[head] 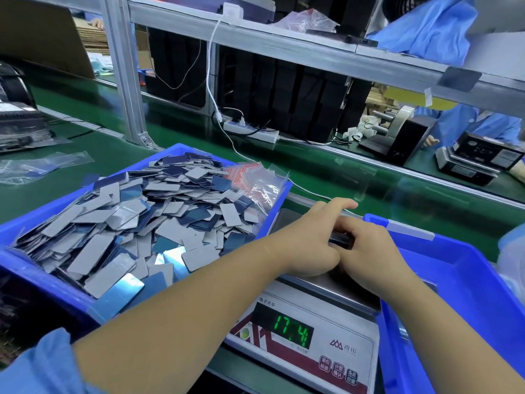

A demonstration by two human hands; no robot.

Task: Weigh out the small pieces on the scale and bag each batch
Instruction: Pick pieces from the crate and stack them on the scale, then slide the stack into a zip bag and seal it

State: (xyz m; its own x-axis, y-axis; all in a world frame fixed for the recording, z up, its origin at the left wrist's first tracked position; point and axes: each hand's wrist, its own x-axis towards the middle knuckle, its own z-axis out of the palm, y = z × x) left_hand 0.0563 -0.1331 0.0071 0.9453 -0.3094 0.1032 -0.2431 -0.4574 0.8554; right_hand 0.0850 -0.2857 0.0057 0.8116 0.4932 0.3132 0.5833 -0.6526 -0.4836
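Green belt (181, 143) carries a blue bin (42, 277) heaped with pieces (136, 223), then a scale (321, 334). Over its pan, left hand (309, 240) and right hand (369, 251) both grip a small dark stack (341, 238).

Blue bin (42, 268), grey and dark-blue pieces (136, 223), red-striped clear bags (255, 180), green table (326, 172), scale (326, 345) was white with maroon trim, green digits (292, 331)
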